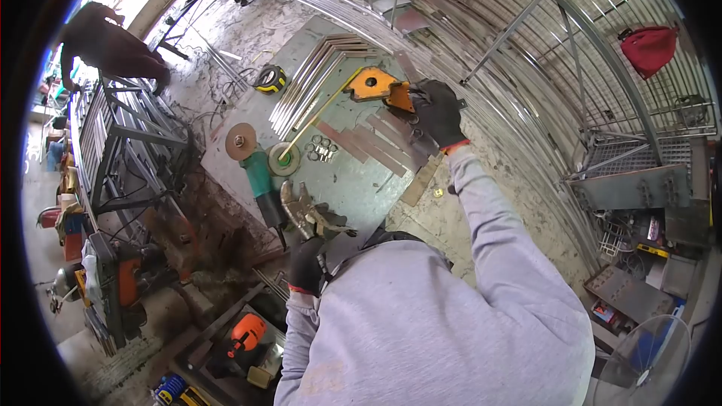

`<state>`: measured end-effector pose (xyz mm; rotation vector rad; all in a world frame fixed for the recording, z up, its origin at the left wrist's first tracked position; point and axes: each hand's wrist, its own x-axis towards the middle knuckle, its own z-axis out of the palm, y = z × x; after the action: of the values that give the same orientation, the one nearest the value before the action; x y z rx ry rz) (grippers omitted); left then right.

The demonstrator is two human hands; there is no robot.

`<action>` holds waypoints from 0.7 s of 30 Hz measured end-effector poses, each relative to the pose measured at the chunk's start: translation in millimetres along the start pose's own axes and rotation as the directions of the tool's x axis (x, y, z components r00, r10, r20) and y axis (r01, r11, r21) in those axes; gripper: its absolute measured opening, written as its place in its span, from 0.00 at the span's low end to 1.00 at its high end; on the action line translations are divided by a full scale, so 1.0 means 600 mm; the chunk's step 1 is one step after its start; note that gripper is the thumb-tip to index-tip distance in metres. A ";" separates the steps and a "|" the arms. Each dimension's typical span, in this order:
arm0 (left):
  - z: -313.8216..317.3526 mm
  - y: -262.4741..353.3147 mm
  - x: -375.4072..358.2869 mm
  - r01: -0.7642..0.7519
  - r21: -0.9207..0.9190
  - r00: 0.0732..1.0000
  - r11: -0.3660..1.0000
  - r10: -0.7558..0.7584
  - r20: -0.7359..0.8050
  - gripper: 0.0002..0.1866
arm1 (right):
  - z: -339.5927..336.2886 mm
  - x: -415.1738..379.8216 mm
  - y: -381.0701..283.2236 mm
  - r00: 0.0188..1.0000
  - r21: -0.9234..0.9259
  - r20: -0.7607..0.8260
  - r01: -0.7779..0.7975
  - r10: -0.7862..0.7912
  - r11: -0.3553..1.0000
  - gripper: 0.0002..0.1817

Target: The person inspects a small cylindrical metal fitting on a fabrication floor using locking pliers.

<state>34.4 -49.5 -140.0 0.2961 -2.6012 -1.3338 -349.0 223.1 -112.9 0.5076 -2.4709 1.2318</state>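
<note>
My right hand (438, 114), in a black glove with a red cuff, reaches over the far right of the metal plate (361, 207) and grips an orange magnetic welding holder (400, 96). Another orange, arrow-shaped magnetic holder (371, 83) lies right beside it. Flat metal strips (383, 135) are spread below that hand. My left hand (305, 265), also gloved, is close to my body at the plate's near edge. Its fingers are closed around the lower end of a metal locking clamp (299, 209), whose jaws point away from me.
An angle grinder (263, 184), a loose disc (241, 141), a tape measure (270, 79), metal rings (322, 148) and bent metal bars (320, 75) lie on or beside the plate. Long tubes (519, 124) run along the right. A person (113, 45) stands at the upper left.
</note>
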 end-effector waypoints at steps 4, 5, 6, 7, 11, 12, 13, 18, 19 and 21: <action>0.020 -0.010 0.014 -0.043 0.002 0.991 0.999 0.043 0.124 0.13 | 0.039 0.001 0.016 0.951 -0.164 0.133 0.300 -0.281 0.940 0.10; 0.021 -0.006 0.017 -0.067 0.012 0.986 0.998 0.064 0.151 0.13 | 0.045 0.001 0.022 0.948 -0.159 0.135 0.308 -0.288 0.938 0.10; 0.021 -0.005 0.015 -0.088 0.023 0.980 0.996 0.082 0.179 0.14 | 0.046 0.000 0.025 0.946 -0.212 0.141 0.318 -0.293 0.924 0.11; 0.021 -0.003 0.013 -0.082 0.027 0.982 0.996 0.076 0.172 0.14 | 0.050 0.000 0.028 0.943 -0.266 0.146 0.327 -0.298 0.907 0.11; 0.022 -0.032 0.003 -0.142 0.050 0.985 0.989 0.136 0.108 0.10 | 0.038 0.003 0.029 0.946 -0.295 0.136 0.321 -0.293 0.900 0.15; 0.021 -0.041 0.003 -0.162 0.116 0.968 0.980 0.135 0.212 0.09 | 0.034 0.005 0.039 0.956 -0.257 0.127 0.288 -0.263 0.923 0.16; 0.023 -0.047 0.000 -0.167 0.110 0.966 0.980 0.140 0.216 0.09 | 0.029 0.006 0.049 0.966 -0.219 0.118 0.253 -0.231 0.942 0.17; 0.018 -0.051 0.007 -0.063 0.029 0.959 0.998 0.052 0.280 0.07 | -0.010 -0.025 0.062 0.994 -0.253 -0.101 0.005 -0.032 0.967 0.20; 0.026 -0.079 -0.005 -0.064 0.028 0.957 0.998 0.053 0.285 0.07 | -0.018 -0.040 0.056 0.986 -0.221 -0.147 -0.113 0.081 0.969 0.21; 0.044 -0.134 -0.021 0.010 -0.038 0.956 0.999 0.001 0.293 0.07 | -0.027 -0.071 0.038 0.981 -0.236 -0.113 -0.180 0.157 0.955 0.20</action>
<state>46.0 -71.4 -221.9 0.1030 -2.8071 -1.5327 -319.6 256.1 -138.5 0.1727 -2.5802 0.9629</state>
